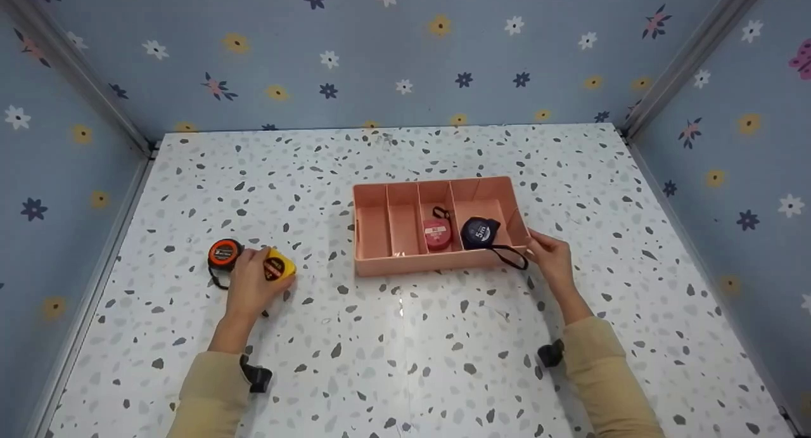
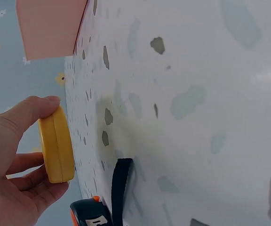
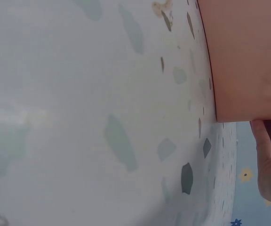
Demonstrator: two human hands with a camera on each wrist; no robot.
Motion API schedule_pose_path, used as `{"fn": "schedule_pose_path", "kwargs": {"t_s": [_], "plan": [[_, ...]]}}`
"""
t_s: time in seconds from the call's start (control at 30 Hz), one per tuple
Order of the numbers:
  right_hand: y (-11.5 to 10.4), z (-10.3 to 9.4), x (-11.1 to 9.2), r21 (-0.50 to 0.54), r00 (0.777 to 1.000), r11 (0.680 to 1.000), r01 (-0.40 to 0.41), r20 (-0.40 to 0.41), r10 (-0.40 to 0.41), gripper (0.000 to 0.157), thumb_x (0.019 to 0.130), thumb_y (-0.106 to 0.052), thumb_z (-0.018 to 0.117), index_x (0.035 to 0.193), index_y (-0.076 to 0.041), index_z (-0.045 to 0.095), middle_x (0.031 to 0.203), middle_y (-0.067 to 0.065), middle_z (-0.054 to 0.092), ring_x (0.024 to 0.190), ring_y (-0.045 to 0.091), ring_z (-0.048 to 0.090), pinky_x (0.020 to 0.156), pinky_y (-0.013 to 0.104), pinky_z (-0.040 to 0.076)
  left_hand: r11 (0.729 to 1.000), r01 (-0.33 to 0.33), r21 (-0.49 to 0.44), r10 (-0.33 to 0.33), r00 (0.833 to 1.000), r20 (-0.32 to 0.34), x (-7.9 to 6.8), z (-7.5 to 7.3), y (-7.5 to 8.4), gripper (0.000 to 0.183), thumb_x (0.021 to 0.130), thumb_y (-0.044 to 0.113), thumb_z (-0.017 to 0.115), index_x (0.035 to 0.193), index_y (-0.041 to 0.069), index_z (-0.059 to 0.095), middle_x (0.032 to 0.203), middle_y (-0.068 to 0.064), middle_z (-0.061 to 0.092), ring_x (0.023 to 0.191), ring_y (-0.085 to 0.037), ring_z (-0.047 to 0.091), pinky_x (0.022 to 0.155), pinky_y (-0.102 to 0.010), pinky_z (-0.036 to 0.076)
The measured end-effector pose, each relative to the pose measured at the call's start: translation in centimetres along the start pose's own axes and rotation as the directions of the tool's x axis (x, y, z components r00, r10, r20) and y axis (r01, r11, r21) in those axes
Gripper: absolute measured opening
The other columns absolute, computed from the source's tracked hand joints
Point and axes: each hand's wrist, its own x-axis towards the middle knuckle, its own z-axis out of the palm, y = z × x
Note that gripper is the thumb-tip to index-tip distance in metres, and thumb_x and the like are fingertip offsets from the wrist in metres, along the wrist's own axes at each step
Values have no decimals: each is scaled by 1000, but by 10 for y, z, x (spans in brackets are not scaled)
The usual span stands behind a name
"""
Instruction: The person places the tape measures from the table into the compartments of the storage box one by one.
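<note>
While left hand [image 1: 249,284] pinches yellow tape measure [image 1: 282,266], right hand [image 1: 553,259], fingers [image 3: 262,141] straight, touches tray [image 1: 418,264]

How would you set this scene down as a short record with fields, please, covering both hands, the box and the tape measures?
left hand: pinches the yellow tape measure
right hand: touches the right end of the box
box: pink, four compartments
third compartment from left: red tape measure
rightmost compartment: dark blue tape measure, strap over the front rim
beside left hand: orange-and-black tape measure
surface: speckled white tabletop
</note>
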Motion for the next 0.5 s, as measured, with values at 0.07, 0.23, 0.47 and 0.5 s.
{"fn": "schedule_pose_path", "kwargs": {"t_s": [0.07, 0.23, 0.47, 0.5], "plan": [[-10, 1, -5, 19, 1000, 1000, -10, 20, 9, 37, 84, -19, 61, 116, -1, 58, 113, 15, 58, 95, 17, 59, 74, 26, 49, 1000, 4, 2, -4, 1000, 4, 1, 0, 2, 68, 73, 23, 72, 124, -9, 42, 113, -26, 41, 103, -39, 41, 85, -52, 37], [-38, 8, -19, 12, 999, 1000, -26, 36, 25, 33, 87, -11, 56, 116, 2, 56, 114, 18, 56, 94, 17, 59, 73, 25, 49, 1000, -18, -10, 18, 1000, -20, 4, 1, 8, 68, 71, 23, 73, 123, -9, 44, 113, -26, 42, 102, -37, 41, 83, -51, 38], [-36, 9, -21, -40, 999, 998, 47, 17, -46, 33, 87, -13, 55, 116, 4, 56, 114, 21, 55, 93, 18, 60, 71, 25, 50, 997, -69, -33, 67, 995, -67, 6, 4, 15, 67, 69, 23, 74, 121, -11, 46, 105, -23, 44, 96, -35, 44, 81, -48, 40], [-27, 6, -16, -22, 998, 998, 54, 26, -53, 33, 87, -15, 56, 116, 1, 57, 113, 19, 56, 94, 17, 59, 71, 25, 50, 997, -73, -36, 70, 995, -71, 6, 5, 16, 67, 69, 23, 74, 120, -11, 46, 105, -23, 45, 96, -35, 44, 81, -47, 41]]}}
